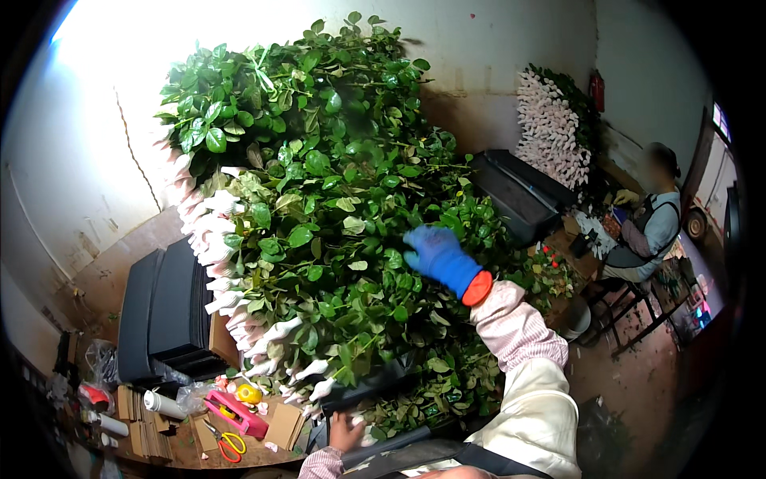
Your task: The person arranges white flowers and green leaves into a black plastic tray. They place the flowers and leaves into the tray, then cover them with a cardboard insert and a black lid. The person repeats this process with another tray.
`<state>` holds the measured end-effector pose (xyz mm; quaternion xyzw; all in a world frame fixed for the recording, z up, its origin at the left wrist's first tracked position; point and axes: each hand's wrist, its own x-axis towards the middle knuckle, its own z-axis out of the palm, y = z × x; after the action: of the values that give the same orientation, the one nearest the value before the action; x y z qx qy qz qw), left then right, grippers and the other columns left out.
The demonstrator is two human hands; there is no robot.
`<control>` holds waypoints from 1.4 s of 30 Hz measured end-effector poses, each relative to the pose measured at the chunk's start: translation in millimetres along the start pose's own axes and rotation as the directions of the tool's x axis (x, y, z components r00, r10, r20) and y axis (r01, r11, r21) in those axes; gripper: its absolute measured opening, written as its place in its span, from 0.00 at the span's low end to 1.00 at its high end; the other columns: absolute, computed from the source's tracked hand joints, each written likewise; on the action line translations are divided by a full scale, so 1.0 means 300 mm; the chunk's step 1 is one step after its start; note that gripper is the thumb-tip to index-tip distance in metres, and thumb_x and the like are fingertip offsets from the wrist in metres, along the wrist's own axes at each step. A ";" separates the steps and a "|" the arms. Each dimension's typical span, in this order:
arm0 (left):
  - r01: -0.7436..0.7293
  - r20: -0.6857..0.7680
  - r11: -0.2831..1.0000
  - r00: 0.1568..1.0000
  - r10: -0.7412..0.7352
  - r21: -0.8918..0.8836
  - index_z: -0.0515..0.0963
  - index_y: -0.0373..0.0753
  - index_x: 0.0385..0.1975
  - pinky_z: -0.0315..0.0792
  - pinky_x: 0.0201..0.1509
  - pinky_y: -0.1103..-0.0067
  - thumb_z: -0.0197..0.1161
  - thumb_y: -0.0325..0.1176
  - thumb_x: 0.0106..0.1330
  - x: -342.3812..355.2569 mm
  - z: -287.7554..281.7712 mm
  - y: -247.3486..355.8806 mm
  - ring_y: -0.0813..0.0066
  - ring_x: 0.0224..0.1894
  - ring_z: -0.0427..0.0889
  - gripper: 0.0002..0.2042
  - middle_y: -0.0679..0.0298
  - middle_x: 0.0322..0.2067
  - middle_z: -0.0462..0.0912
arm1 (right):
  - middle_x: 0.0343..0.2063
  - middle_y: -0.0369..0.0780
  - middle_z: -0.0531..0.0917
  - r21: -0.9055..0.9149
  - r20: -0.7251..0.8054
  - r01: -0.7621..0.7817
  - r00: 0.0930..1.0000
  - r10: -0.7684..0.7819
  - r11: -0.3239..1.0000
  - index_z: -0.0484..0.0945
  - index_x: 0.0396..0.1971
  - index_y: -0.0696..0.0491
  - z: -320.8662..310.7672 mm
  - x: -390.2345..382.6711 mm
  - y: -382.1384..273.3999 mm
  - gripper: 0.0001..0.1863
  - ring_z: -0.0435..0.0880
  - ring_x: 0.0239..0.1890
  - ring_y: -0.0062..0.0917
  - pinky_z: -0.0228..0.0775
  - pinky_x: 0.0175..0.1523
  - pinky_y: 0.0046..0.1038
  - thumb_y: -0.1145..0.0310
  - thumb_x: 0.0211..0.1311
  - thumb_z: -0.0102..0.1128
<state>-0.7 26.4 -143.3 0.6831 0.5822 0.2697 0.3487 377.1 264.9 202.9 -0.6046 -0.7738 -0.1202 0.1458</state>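
A tall pile of leafy green rose stems (319,191) fills the middle, with white and pink mesh-sleeved heads (231,271) along its left side. My right hand (435,251), in a blue glove with an orange cuff, is open, fingers apart among the leaves. My bare left hand (345,431) is low beside the pale heads and a dark tray (363,391) under the stems; whether it grips anything is unclear.
Stacked black boards (163,311) lean at left. The wooden table (199,447) holds scissors (227,443), a pink tape dispenser (235,415) and cardboard pieces (282,425). At right are a black trough (519,195), another flower pile (550,132) and a seated co-worker (654,223).
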 end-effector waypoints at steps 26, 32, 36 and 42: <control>-0.019 0.001 0.999 1.000 0.019 0.034 0.75 0.28 0.42 0.75 0.50 0.61 0.75 0.46 0.55 -0.014 0.004 -0.032 0.43 0.46 0.77 0.27 0.43 0.44 0.73 | 0.54 0.44 0.79 -0.007 -0.747 0.340 0.623 -0.231 0.940 0.80 0.52 0.49 -0.226 0.545 -0.026 0.25 0.77 0.57 0.40 0.68 0.63 0.42 0.77 0.49 0.60; 0.044 0.032 0.999 0.998 -0.045 0.020 0.73 0.29 0.47 0.74 0.54 0.58 0.72 0.46 0.59 -0.032 -0.020 0.009 0.40 0.49 0.77 0.27 0.40 0.50 0.71 | 0.52 0.44 0.82 -0.088 -0.777 0.475 0.517 -0.359 0.875 0.81 0.51 0.52 -0.306 0.200 0.149 0.25 0.78 0.57 0.45 0.67 0.63 0.44 0.82 0.49 0.57; -0.059 -0.001 0.994 0.998 0.059 0.092 0.71 0.31 0.53 0.72 0.58 0.57 0.69 0.42 0.60 -0.041 0.022 -0.007 0.35 0.54 0.72 0.27 0.37 0.55 0.69 | 0.54 0.47 0.81 -0.039 -0.561 0.469 0.721 -0.408 0.882 0.80 0.53 0.52 -0.317 -0.242 0.112 0.24 0.77 0.59 0.44 0.67 0.64 0.45 0.81 0.53 0.60; -0.080 0.026 0.996 0.996 0.082 -0.043 0.71 0.32 0.50 0.74 0.49 0.60 0.71 0.42 0.57 -0.034 0.136 -0.192 0.42 0.46 0.76 0.26 0.43 0.48 0.70 | 0.54 0.45 0.80 0.247 -0.034 0.398 0.915 -0.403 0.883 0.80 0.54 0.48 -0.129 -0.747 -0.016 0.32 0.77 0.58 0.45 0.68 0.63 0.46 0.82 0.42 0.61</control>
<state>-5.9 14.4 -213.2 0.7024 0.5434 0.2864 0.3597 426.3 47.8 155.7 -0.4098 -0.8921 -0.0445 0.1853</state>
